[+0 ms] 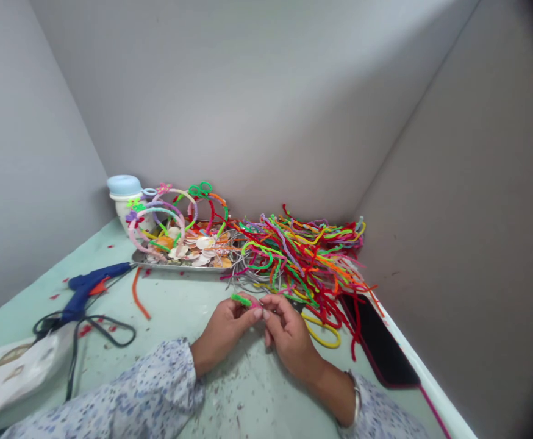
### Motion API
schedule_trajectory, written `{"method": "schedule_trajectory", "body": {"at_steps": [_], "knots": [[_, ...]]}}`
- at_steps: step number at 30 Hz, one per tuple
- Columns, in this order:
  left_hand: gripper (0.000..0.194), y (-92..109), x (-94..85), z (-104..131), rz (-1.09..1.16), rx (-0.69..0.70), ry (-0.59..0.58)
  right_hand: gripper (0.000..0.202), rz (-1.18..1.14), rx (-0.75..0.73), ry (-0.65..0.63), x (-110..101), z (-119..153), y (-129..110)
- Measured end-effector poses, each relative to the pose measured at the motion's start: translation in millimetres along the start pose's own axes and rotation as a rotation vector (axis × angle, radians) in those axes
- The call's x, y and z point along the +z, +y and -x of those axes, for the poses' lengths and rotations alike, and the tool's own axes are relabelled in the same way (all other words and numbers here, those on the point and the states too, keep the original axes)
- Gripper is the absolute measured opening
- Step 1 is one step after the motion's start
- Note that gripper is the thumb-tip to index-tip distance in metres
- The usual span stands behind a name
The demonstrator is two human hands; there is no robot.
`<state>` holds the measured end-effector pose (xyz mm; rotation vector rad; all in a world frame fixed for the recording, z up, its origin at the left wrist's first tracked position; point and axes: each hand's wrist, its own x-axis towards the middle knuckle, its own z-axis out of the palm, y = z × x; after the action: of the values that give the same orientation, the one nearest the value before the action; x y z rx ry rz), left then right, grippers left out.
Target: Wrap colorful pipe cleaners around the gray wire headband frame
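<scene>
My left hand [224, 329] is closed on a small fuzzy piece, with a green pipe cleaner end [241, 299] sticking out above its fingers. Pink fuzz [255, 303] shows between the fingertips of both hands. My right hand [289, 335] pinches at the pink part, its thumb and forefinger touching my left fingertips. Just beyond the hands lies a large tangled pile of colourful pipe cleaners [294, 250]. A yellow loop [325, 336] rests on the table to the right of my right hand.
A metal tray [184, 266] holds shell-like discs and fuzzy headbands [157, 213]. Behind it stands a white jar [122, 210]. A blue glue gun [81, 292] with a cord, an orange strip [138, 296] and a white bag [24, 372] lie left; a black phone [383, 347] lies right.
</scene>
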<state>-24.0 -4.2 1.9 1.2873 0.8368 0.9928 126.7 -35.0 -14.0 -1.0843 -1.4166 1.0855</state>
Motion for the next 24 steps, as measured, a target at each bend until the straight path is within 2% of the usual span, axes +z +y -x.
{"method": "schedule_trajectory", "body": {"at_steps": [4,8,17,24], "knots": [[0.025,-2.9,-0.8,-0.2,-0.035,0.003,0.032,0.022,0.017,-0.009,0.036,0.2,0.1,0.3],[0.029,-3.1,-1.2,-0.1,-0.123,-0.013,0.080,0.014,0.113,-0.042,0.043,-1.1,-0.2,-4.1],[0.023,0.6,2.0,1.6,-0.150,-0.005,0.063,0.012,0.255,-0.093,0.082,-1.7,-2.0,-6.8],[0.027,3.1,1.5,3.2,-0.138,-0.060,0.051,0.013,0.283,-0.118,0.038,-3.8,-0.3,-8.9]]}}
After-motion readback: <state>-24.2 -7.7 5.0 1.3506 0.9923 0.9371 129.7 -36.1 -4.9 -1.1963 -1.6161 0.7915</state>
